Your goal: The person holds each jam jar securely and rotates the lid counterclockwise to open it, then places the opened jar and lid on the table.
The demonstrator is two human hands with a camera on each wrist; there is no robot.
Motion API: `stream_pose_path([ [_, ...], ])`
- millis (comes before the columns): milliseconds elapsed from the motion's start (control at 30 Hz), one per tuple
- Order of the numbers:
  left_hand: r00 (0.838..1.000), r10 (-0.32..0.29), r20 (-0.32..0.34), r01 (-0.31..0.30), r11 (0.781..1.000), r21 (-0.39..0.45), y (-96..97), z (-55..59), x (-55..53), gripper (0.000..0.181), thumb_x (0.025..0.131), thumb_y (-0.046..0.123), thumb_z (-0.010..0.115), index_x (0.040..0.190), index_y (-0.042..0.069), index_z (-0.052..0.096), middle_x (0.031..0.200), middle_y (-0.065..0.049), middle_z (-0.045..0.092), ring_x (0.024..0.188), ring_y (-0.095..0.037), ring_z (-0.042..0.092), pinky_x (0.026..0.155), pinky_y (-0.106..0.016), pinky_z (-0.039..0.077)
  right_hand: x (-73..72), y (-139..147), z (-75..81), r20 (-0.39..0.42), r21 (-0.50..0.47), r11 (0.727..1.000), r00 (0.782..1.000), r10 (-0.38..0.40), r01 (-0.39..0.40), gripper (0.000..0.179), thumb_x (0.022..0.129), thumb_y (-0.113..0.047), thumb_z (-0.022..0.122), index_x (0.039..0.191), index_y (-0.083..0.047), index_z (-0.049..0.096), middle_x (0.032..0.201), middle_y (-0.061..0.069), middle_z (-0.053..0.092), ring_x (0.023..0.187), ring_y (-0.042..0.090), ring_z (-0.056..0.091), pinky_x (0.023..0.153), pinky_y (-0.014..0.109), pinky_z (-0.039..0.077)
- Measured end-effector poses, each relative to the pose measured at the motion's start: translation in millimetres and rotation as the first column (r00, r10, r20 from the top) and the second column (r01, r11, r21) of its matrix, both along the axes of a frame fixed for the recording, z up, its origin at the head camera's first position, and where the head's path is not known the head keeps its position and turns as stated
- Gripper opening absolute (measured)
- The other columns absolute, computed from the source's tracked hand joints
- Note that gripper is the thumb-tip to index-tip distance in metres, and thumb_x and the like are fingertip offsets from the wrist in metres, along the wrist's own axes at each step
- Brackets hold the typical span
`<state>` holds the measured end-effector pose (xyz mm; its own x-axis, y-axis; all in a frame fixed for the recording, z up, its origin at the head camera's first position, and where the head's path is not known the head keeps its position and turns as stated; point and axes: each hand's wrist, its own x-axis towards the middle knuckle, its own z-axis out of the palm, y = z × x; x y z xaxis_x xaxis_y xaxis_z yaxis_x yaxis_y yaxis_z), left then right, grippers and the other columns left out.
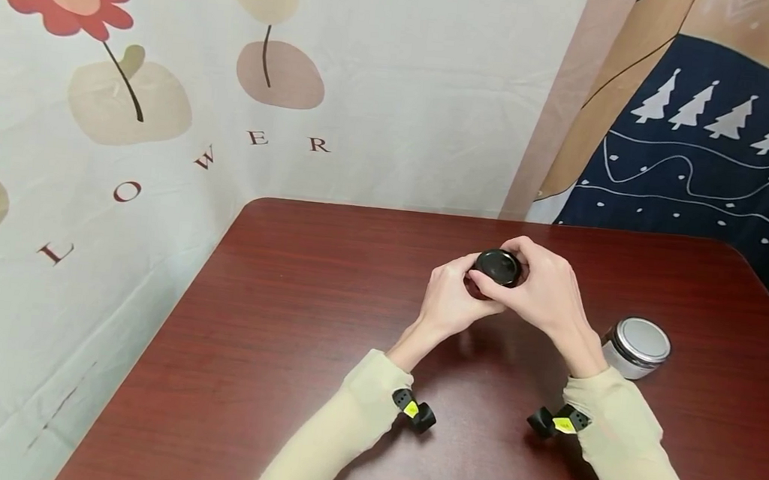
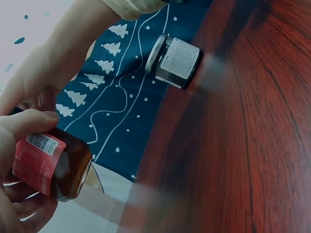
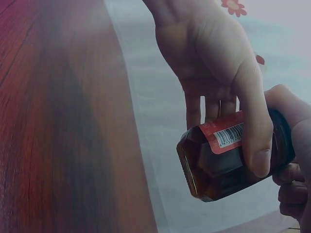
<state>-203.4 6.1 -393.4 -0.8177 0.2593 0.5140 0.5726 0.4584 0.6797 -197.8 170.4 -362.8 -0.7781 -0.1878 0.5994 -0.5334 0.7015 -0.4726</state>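
Note:
Both hands are around a dark brown faceted glass jar (image 3: 218,165) with a red barcode label (image 2: 41,158). It is held up off the table. My left hand (image 1: 449,298) grips the jar's body, its thumb lying along the label side in the right wrist view. With curled fingers and thumb, my right hand (image 1: 550,287) grips the round black lid (image 1: 499,267) at the top. Whether the lid is loose cannot be told. To the right of my right wrist stands a second jar (image 1: 641,343) with a silver-topped lid and a pale label (image 2: 180,58); neither hand touches it.
The dark red wooden table (image 1: 296,323) extends under both arms. Behind it hangs a pale flower-patterned cloth (image 1: 410,84), and a navy cloth with white trees (image 1: 715,168) covers the right side. Each sleeve carries a small black wrist camera (image 1: 421,416).

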Motion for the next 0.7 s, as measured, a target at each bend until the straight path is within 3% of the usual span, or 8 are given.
stream_pose_path([
  [700, 0.999, 0.037, -0.022, -0.037, 0.999, 0.018, -31.9, 1.9, 5.5, 0.052, 0.067, 0.02, 0.091, 0.112, 0.004, 0.071, 0.099, -0.006, 0.073, 0.087, -0.019, 0.066, 0.078, -0.028, 0.053, -0.1, -31, 4.4, -0.027, 0.0, 0.998, 0.998, 0.057, -0.057, 0.045, 0.072, -0.043, 0.086, 0.097, -0.011, 0.067, 0.08, 0.0, 0.064, 0.066, 0.015, 0.053, 0.059, 0.035, 0.046],
])
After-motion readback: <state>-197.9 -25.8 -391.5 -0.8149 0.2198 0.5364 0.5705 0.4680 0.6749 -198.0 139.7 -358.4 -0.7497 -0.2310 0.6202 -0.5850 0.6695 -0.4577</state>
